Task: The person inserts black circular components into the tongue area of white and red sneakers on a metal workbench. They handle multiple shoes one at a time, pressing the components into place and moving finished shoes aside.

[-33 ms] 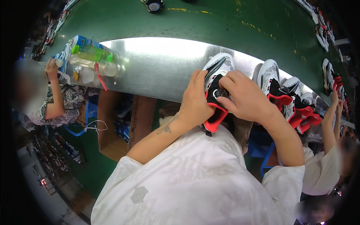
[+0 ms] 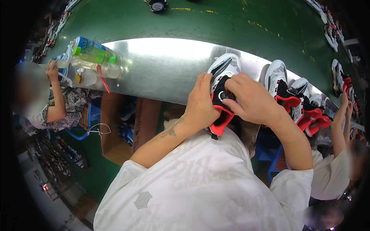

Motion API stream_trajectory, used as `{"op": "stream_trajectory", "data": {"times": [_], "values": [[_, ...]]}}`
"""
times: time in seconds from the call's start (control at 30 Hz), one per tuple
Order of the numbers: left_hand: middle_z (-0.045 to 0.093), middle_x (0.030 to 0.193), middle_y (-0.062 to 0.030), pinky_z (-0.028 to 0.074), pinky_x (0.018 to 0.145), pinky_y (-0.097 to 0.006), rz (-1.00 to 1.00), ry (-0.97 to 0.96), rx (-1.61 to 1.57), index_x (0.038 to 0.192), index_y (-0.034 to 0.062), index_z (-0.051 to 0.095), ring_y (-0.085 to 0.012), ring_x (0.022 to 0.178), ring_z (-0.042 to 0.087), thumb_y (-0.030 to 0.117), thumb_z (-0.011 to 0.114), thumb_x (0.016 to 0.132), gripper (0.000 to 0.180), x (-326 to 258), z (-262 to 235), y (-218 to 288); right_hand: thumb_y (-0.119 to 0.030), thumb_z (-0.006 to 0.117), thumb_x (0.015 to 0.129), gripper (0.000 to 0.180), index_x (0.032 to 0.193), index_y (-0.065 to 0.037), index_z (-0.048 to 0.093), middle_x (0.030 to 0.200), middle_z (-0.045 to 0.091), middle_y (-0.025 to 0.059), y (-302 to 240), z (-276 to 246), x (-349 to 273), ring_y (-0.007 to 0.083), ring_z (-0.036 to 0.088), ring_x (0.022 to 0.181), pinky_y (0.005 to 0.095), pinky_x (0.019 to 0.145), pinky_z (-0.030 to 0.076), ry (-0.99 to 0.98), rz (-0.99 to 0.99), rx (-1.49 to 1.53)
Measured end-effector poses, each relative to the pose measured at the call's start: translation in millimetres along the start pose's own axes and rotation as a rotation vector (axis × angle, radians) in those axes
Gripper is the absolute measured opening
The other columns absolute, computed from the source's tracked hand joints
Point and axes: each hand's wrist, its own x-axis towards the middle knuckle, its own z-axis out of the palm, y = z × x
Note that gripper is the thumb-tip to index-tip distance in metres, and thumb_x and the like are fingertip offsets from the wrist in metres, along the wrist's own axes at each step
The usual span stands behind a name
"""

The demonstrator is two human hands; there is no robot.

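Note:
A white and black sneaker with a red lining rests at the bench's near edge, toe pointing away from me. Wrapped along its left side, my left hand grips the upper. My right hand is closed over the tongue area, thumb and fingers pinching something small and dark that I cannot make out. The red collar opens toward my body. To the right of my right hand stands a matching sneaker, with several more beyond it.
The metal bench runs along a green conveyor belt. Bottles and a red strap lie at its left. A cardboard box stands below. Co-workers sit at left and right; one right-hand worker's arm reaches toward another sneaker.

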Motion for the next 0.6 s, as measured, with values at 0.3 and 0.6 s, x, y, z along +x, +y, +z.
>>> {"op": "stream_trajectory", "data": {"times": [0.3,0.6], "values": [[0.063,0.129,-0.024,0.059,0.077,-0.047,-0.032,-0.096,0.084,0.135,-0.0111,0.058,-0.0458,0.096,0.07,-0.002,0.084,0.067,0.074,-2,-2,-4,-0.05,0.062,0.104,0.052,0.085,-0.003,0.07,0.073,0.071,0.0155,-4,11,-2,0.0368,0.071,0.071,0.0497,0.065,0.055,-0.062,0.117,-0.103],[0.063,0.137,-0.0268,0.061,0.082,-0.046,-0.018,-0.1,0.108,0.136,-0.0127,0.06,-0.0469,0.102,0.072,-0.002,0.083,0.068,0.073,-2,0,-4,-0.04,0.068,0.102,0.041,0.086,-0.003,0.065,0.08,0.071,0.0163,-2,2,-14,0.0367,0.072,0.079,0.0477,0.07,0.056,-0.048,0.075,-0.056]]}}
